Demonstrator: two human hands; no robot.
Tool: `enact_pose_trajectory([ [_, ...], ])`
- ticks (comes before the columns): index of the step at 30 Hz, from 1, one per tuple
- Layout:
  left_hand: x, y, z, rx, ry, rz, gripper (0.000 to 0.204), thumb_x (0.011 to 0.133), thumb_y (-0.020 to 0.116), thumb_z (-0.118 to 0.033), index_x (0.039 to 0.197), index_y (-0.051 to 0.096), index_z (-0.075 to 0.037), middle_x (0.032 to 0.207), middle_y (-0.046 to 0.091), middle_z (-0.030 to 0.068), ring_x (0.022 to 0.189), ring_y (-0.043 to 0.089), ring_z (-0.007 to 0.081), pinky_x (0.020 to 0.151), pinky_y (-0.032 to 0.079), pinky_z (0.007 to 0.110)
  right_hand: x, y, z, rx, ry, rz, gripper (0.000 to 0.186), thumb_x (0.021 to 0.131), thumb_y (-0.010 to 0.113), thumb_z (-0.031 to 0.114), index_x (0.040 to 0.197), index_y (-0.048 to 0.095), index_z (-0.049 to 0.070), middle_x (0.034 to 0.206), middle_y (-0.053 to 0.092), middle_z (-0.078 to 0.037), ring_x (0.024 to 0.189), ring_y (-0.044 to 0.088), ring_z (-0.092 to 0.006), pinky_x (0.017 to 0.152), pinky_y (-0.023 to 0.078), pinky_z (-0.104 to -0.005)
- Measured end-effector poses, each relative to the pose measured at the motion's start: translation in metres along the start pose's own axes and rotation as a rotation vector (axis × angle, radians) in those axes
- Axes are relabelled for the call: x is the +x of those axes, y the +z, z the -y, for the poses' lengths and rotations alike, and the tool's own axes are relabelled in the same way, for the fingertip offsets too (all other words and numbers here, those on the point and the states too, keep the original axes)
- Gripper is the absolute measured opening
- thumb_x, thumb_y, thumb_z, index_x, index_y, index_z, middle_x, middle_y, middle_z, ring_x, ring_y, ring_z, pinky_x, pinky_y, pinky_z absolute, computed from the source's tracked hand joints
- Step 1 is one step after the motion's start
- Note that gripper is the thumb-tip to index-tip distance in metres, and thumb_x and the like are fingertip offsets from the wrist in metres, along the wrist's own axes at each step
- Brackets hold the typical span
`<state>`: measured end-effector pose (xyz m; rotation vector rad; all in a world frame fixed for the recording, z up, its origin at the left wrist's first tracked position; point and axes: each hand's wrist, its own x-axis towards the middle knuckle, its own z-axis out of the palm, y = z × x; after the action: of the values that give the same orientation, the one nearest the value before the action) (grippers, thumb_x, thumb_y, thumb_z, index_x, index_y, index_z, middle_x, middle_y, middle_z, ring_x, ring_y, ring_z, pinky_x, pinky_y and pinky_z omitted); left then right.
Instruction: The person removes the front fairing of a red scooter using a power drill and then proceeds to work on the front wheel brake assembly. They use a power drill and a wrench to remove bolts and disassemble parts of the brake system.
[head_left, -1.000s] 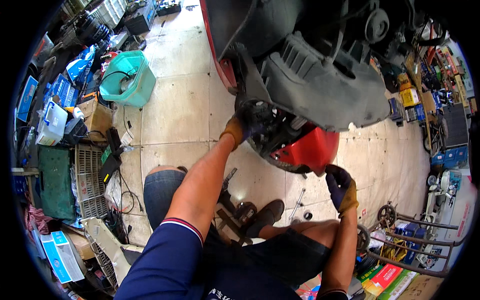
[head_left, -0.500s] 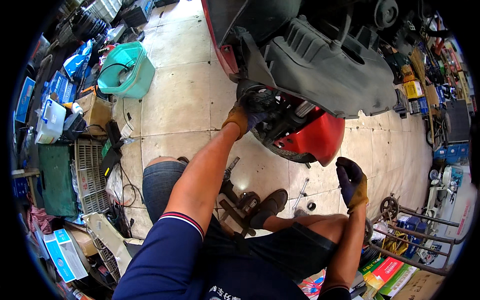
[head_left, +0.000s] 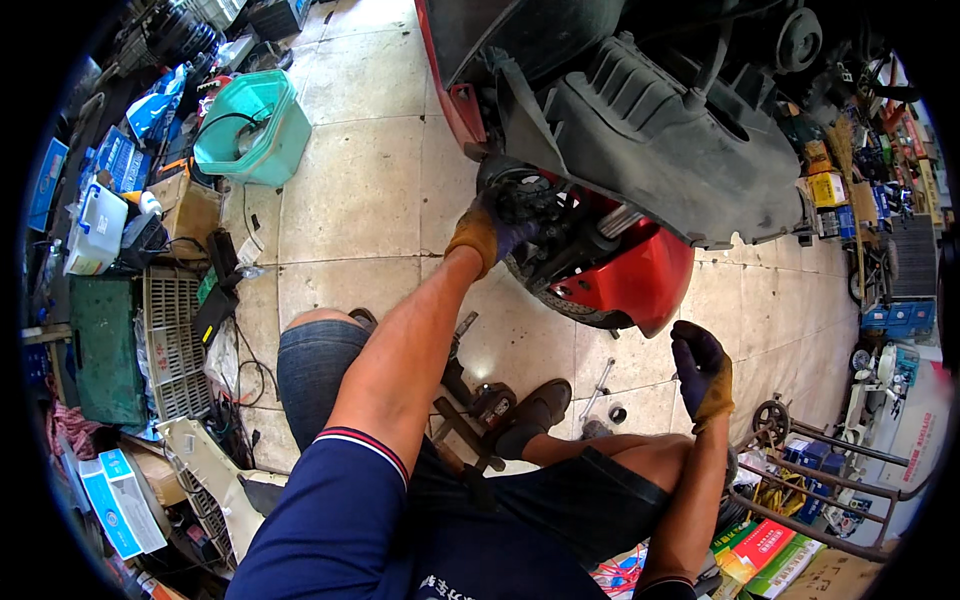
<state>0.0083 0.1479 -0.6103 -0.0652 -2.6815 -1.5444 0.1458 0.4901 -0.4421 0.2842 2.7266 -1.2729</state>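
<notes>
My left hand (head_left: 487, 232), in a purple and tan work glove, reaches to the dark hub parts of the scooter's front wheel (head_left: 525, 200). Its fingers curl in among those dark parts, so what they grip is hidden. The red front fender (head_left: 635, 280) lies to the right of that hand, with a fork leg (head_left: 585, 250) beside it. My right hand (head_left: 703, 370), gloved alike, hangs in the air below and right of the fender, apart from it. Its fingers are loosely bent, and I see nothing held in them.
A cordless power tool (head_left: 485, 400) lies on the tiles by my shoe, near a long-handled wrench (head_left: 598, 388) and a black ring (head_left: 618, 413). The scooter's grey plastic underbody (head_left: 650, 140) overhangs the wheel. A teal bucket (head_left: 270, 150) stands left; a metal rack (head_left: 830, 480) stands right.
The view has shifted slightly, and the scooter sits a little further right in it. Both hands keep nearly the same positions, the left at the wheel hub.
</notes>
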Motion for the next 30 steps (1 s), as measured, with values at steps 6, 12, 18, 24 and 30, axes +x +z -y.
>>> enact_pose_trajectory([
  [6, 0.003, -0.003, 0.022, -0.034, -0.063, 0.101, 0.079, 0.075, 0.081, -0.037, 0.137, 0.049, 0.000, 0.138, 0.056, 0.0178, 0.130, 0.051, 0.0299, 0.110, 0.040, 0.035, 0.000, 0.004, 0.012, -0.004, 0.001, 0.024, 0.027, 0.092, 0.065, 0.004, 0.118, 0.066, 0.002, 0.104, 0.071, -0.006, 0.090, 0.066, -0.0118, 0.081, 0.052, -0.0269],
  [12, -0.003, 0.009, 0.029, -0.061, -0.162, 0.126, 0.100, 0.069, 0.078, -0.055, 0.146, 0.039, -0.005, 0.144, 0.047, 0.0233, 0.132, 0.046, 0.0388, 0.111, 0.039, 0.041, 0.000, -0.002, 0.005, -0.011, -0.009, -0.004, 0.027, 0.092, 0.065, 0.006, 0.118, 0.066, 0.002, 0.102, 0.072, -0.005, 0.088, 0.066, -0.0111, 0.080, 0.052, -0.0265],
  [18, -0.029, 0.027, 0.104, 0.127, -0.622, 0.310, 0.104, 0.069, 0.078, -0.056, 0.148, 0.036, -0.003, 0.148, 0.044, 0.0231, 0.136, 0.044, 0.0357, 0.111, 0.039, 0.039, 0.007, 0.017, 0.017, 0.001, -0.004, 0.085, 0.027, 0.092, 0.065, 0.006, 0.118, 0.066, 0.002, 0.100, 0.070, -0.003, 0.087, 0.065, -0.0095, 0.080, 0.051, -0.0258],
  [24, -0.006, 0.043, 0.082, -0.308, -0.513, 0.278, 0.078, 0.078, 0.072, -0.051, 0.139, 0.052, -0.006, 0.137, 0.058, 0.0159, 0.132, 0.051, 0.0280, 0.108, 0.041, 0.037, 0.007, 0.017, 0.007, -0.035, 0.042, 0.110, 0.027, 0.093, 0.064, 0.007, 0.119, 0.065, 0.001, 0.098, 0.069, -0.002, 0.085, 0.062, -0.0077, 0.078, 0.051, -0.0243],
  [30, -0.004, 0.055, 0.068, -0.512, -0.467, 0.159, 0.054, 0.081, 0.075, -0.029, 0.125, 0.061, -0.002, 0.108, 0.069, 0.0110, 0.097, 0.064, 0.0233, 0.085, 0.050, 0.034, 0.009, 0.014, -0.003, -0.031, 0.090, 0.132, 0.027, 0.093, 0.063, 0.006, 0.120, 0.064, 0.000, 0.101, 0.070, -0.004, 0.088, 0.063, -0.0091, 0.078, 0.051, -0.0238],
])
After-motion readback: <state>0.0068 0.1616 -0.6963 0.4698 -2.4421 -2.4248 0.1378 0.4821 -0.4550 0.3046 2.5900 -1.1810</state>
